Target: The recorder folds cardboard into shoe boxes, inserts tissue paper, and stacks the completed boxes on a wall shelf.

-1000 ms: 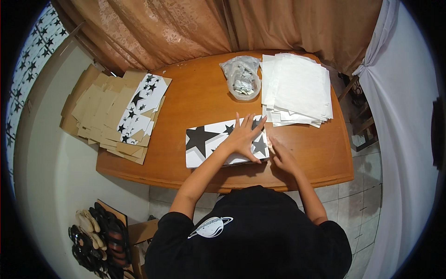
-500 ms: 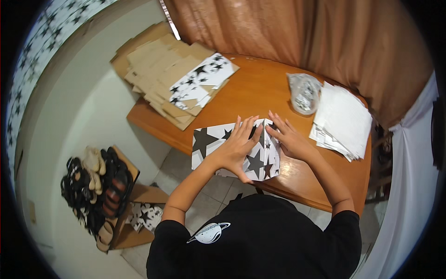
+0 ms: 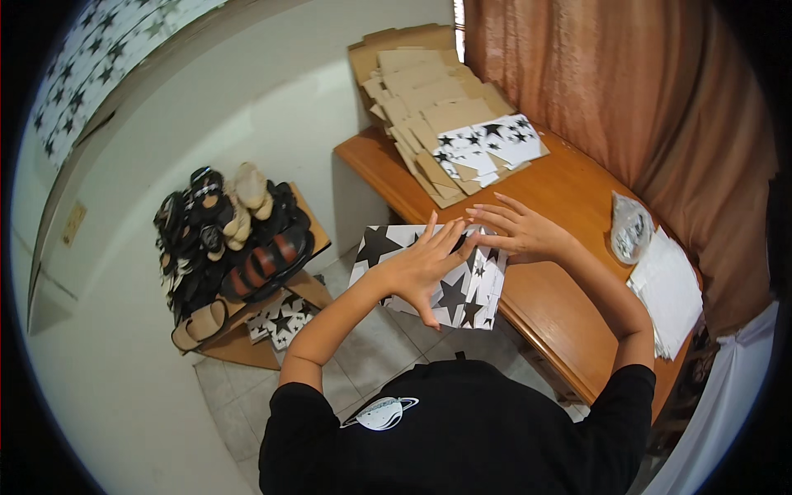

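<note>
White with black stars, the box [image 3: 452, 295] is in the middle of the head view, by the desk [image 3: 569, 322] edge; I cannot tell if anything supports it from below. The left hand [image 3: 419, 266] spreads its fingers wide across the box, thumb at the near side, fingertips at the far side, so it seems to hold it. The right hand [image 3: 528, 234] stretches slightly parted fingers at the far right corner; whether they grip, I cannot tell. To handle it well, I judge that both hands should press gently and evenly, so the walls do not bend. Its long axis runs from left to right of the frame, the right end slightly lower.
</note>
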A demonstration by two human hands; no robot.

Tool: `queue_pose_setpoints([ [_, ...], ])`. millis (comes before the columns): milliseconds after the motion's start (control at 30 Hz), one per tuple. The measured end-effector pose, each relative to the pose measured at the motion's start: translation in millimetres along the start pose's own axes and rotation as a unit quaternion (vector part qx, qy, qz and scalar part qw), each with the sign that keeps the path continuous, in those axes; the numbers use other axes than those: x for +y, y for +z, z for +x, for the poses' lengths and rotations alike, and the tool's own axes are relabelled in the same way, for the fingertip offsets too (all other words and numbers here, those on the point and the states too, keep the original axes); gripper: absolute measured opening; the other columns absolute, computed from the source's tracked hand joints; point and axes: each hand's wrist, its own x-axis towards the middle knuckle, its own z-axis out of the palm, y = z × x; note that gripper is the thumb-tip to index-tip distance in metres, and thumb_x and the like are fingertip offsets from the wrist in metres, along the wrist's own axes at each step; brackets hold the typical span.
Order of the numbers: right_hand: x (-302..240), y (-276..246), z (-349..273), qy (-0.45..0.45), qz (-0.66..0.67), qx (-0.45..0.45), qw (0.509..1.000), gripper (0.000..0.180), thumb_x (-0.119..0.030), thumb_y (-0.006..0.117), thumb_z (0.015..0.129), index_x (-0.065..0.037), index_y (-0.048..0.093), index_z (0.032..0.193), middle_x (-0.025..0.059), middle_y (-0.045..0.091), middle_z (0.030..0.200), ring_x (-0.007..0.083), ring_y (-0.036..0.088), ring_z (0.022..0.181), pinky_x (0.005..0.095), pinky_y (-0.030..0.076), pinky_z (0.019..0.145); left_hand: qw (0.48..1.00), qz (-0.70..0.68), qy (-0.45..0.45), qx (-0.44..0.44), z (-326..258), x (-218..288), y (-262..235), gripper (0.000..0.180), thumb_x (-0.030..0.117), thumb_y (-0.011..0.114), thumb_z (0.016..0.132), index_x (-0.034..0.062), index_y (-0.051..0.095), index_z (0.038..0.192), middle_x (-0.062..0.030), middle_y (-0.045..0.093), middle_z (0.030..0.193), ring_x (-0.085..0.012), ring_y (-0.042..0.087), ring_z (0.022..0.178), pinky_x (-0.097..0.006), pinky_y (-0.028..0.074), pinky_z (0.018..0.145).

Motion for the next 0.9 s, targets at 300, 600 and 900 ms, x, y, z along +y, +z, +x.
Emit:
queue_pose_setpoints([
  [300, -21, 21, 125, -0.154, -0.124, 0.142, 0.97, 0.062, -0.015, 0.067, 0.059, -0.009, 0.046, 0.117, 0.0047, 0.046, 0.129, 0.0197, 0.044, 0.12, 0.0454, 0.025, 0.107, 0.981, 0.061, -0.184, -0.023, -124, 24, -72, 0.131, 0.061, 0.075, 0.038, 0.0211, 0.008, 0.143, -0.0169, 0.012, 0.146, -0.0401, 0.012, 0.133, -0.069, 0.004, 0.097],
  [600, -52, 16, 264, -0.152, -0.005, 0.332, 0.931, 0.094, -0.024, 0.079, 0.043, -0.009, 0.037, 0.125, 0.0105, 0.046, 0.123, 0.0255, 0.046, 0.114, 0.0479, 0.025, 0.103, 0.763, 0.364, -0.512, 0.153, -289, 88, -153, 0.064, 0.05, 0.063, 0.072, 0.0244, 0.046, 0.129, -0.0049, 0.032, 0.141, -0.0314, 0.032, 0.128, -0.069, 0.0, 0.096],
  [900, -99, -29, 402, -0.131, 0.019, 0.486, 0.864, 0.108, -0.028, 0.08, 0.034, -0.014, 0.033, 0.13, 0.0078, 0.041, 0.125, 0.0233, 0.045, 0.113, 0.0562, 0.017, 0.103, 0.701, 0.381, -0.478, 0.368, -316, 139, -192, 0.081, 0.046, 0.063, 0.072, 0.0103, 0.031, 0.137, -0.0136, 0.025, 0.143, -0.0325, 0.029, 0.129, -0.065, 0.0, 0.098],
])
